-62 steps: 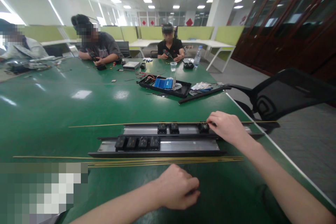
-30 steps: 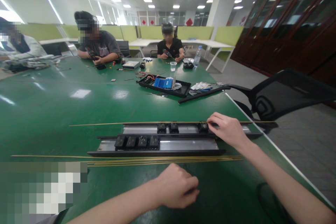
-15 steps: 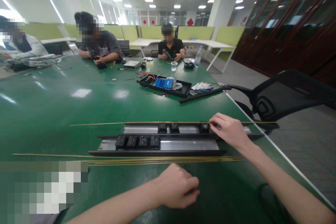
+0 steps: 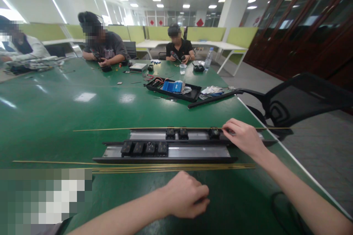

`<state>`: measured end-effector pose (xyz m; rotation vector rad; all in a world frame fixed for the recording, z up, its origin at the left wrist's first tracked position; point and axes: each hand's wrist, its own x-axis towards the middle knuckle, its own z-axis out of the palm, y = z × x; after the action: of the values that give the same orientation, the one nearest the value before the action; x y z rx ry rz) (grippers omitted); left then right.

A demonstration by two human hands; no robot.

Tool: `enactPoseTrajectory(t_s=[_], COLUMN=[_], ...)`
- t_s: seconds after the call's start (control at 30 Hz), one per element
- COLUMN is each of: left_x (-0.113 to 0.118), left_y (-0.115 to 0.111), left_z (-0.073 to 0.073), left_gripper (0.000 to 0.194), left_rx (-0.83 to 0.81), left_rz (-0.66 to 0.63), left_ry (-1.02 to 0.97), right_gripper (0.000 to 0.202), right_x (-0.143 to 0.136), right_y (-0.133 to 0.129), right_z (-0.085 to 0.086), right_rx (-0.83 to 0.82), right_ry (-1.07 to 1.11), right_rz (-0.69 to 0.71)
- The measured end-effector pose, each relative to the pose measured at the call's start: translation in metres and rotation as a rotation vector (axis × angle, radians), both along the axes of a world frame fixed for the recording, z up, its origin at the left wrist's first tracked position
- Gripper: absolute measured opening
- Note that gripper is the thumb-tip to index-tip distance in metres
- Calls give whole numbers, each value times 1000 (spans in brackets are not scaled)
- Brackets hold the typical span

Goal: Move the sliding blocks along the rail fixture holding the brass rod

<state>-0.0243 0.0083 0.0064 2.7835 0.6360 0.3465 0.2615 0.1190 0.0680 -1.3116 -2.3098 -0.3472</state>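
Green table (image 4: 91,112) bearing two parallel metal channels (image 4: 198,152). Left hand (image 4: 189,195): curled nearer the viewer; its grip cannot be told. Right hand (image 4: 242,135): fingertips pinched on a thin brass-coloured rod (image 4: 104,129) along the far channel's rear edge, just beside a black block (image 4: 214,133).

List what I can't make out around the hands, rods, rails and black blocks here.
Head view: whether the left hand holds anything; its palm is turned out of sight.
Head view: whether the right hand grips or only touches the far rod; contact too small.
Head view: part of the far rail, behind the right hand.
Head view: left ends of several near rods, lost at the pixelated patch.
Head view: fine detail on the black blocks, too small.
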Motion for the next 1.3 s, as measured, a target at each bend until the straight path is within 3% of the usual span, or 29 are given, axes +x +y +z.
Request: enactPoseTrajectory(t_s=[1.0, 1.3], left_x=[0, 0], left_y=[0, 0], left_z=[0, -3], left_gripper=[19, 20], left_rx=[-2, 7], left_rz=[12, 6], left_ry=[3, -32], right_gripper=[19, 16], right_x=[18, 25], right_y=[-7, -4], right_z=[2, -4], right_rx=[23, 48], right_ry=[14, 37], right_rz=[-48, -33])
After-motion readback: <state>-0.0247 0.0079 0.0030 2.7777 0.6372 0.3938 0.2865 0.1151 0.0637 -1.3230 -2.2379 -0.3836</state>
